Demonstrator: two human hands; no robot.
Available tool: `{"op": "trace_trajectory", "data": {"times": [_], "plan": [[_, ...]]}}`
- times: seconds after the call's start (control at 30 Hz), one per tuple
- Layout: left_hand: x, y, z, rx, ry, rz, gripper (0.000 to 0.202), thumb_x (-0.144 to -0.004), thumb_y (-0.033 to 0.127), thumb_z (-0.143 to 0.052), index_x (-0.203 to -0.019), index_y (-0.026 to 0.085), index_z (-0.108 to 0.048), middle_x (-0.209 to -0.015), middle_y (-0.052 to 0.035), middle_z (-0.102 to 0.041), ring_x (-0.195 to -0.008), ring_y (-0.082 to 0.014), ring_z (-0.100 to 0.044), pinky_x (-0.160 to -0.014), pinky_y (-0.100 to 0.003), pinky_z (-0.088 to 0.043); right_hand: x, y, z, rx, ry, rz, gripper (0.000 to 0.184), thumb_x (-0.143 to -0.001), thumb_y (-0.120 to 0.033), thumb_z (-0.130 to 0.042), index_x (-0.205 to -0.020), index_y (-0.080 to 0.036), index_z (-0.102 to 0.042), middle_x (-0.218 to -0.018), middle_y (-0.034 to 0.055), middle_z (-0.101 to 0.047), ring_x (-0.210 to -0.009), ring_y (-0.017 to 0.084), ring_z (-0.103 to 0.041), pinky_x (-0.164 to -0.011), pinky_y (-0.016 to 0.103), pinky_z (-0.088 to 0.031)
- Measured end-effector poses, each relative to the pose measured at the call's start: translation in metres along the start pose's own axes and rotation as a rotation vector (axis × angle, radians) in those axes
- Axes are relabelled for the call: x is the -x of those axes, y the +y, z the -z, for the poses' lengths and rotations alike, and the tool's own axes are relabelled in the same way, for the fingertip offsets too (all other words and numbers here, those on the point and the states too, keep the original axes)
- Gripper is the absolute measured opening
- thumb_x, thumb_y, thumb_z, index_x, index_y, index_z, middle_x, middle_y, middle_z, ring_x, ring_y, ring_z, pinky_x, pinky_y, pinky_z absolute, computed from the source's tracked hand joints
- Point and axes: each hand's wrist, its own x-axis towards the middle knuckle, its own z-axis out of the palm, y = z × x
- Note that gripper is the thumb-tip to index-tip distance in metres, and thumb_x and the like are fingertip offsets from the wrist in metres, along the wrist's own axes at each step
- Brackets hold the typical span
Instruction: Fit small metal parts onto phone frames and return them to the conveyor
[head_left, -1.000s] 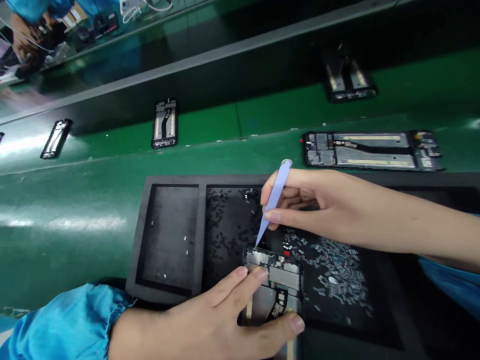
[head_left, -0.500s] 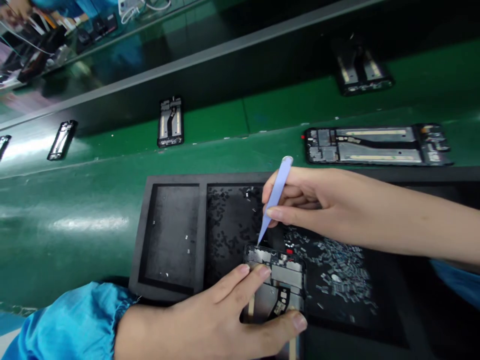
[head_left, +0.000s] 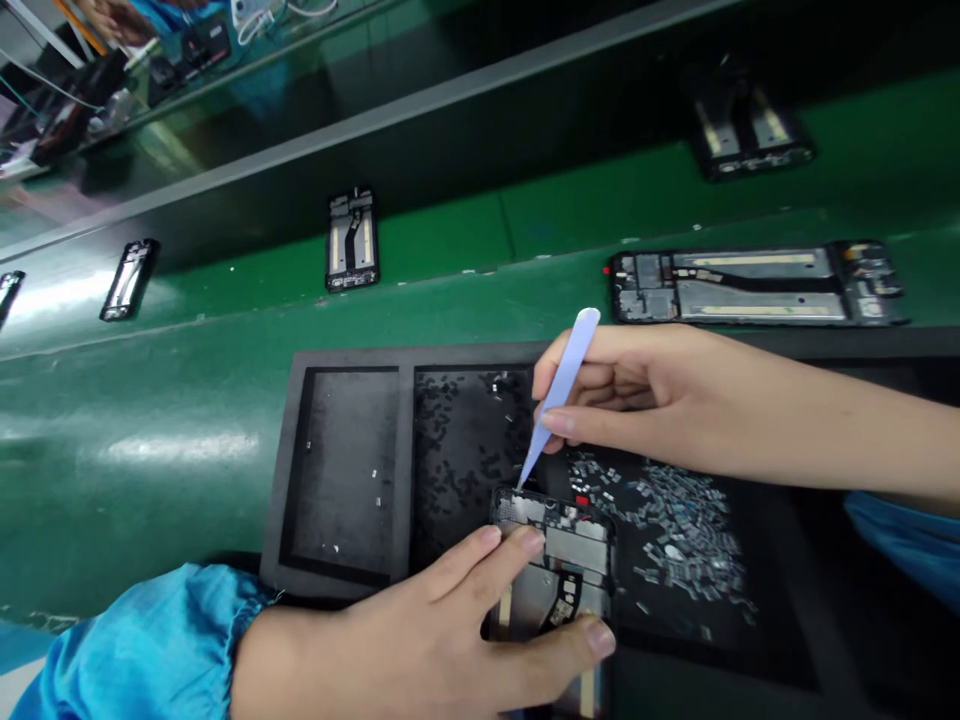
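An opened phone chassis (head_left: 576,548) lies over the near edge of a black tray, its metal plates and dark ribbon cable showing. My left hand (head_left: 450,620) grips it across its width, fingertips on the left side and thumb on the right. In my right hand (head_left: 622,400) is a pair of lilac tweezers (head_left: 564,385), pinched between thumb and fingers. Their tip points down at the chassis's top left corner. Whether the tips hold a tiny part is too small to tell. A small red tab (head_left: 582,501) sticks up at the chassis's top edge.
The black tray (head_left: 406,450) has compartments with small dark pieces (head_left: 442,470) and a heap of small shiny metal pieces (head_left: 694,540). Behind it, another phone chassis (head_left: 750,287) lies sideways on the green bench (head_left: 150,400). Several more chassis (head_left: 352,240) lie farther back.
Both hands keep their grips, and the tweezers' tip stays at the same corner. My right hand and the tweezers' upper end have shifted slightly right. Chassis along the back appear slightly farther right.
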Motion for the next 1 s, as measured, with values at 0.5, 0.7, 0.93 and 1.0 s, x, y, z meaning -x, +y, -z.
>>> {"op": "trace_trajectory", "data": {"times": [0.5,0.7,0.93,1.0], "plan": [[-0.037,-0.064,0.015,1.486,0.024,1.063,0.013,-0.089,0.027,-0.061,-0.095,0.016,-0.064,-0.071,0.0028,-0.066,-0.042,-0.0056,-0.054,-0.030,-0.013,-0.034,-0.003,0.009,0.007,-0.082,-0.063,-0.033,0.037,-0.072,-0.052,-0.081,-0.085,-0.020,-0.067,-0.075,0.0034,-0.072,-0.065,0.019,-0.067,-0.060,0.032,-0.051],[-0.040,-0.062,0.012,1.543,0.084,1.061,0.005,-0.083,0.018,-0.062,-0.086,0.015,-0.060,-0.062,0.0039,-0.063,-0.042,-0.0078,-0.057,-0.030,-0.013,-0.039,-0.009,0.019,0.008,-0.160,-0.116,-0.001,0.030,-0.074,-0.045,-0.080,-0.085,-0.020,-0.068,-0.077,0.0029,-0.074,-0.067,0.018,-0.067,-0.061,0.030,-0.052],[-0.044,-0.065,0.012,1.636,0.101,1.130,0.005,-0.080,0.015,-0.067,-0.081,0.012,-0.062,-0.062,0.0006,-0.066,-0.056,-0.0132,-0.068,-0.041,-0.018,-0.054,-0.011,0.019,0.007,-0.161,-0.091,0.019,0.030,-0.070,-0.043,-0.080,-0.083,-0.019,-0.069,-0.074,0.0042,-0.074,-0.065,0.019,-0.067,-0.060,0.031,-0.052],[-0.045,-0.065,0.011,1.638,0.110,1.154,0.007,-0.080,0.015,-0.069,-0.080,0.011,-0.063,-0.061,-0.0002,-0.067,-0.055,-0.0126,-0.068,-0.045,-0.019,-0.056,-0.011,0.020,0.006,-0.133,-0.096,0.045,0.031,-0.071,-0.046,-0.079,-0.080,-0.018,-0.068,-0.074,0.0051,-0.074,-0.064,0.019,-0.067,-0.059,0.031,-0.051]]}}
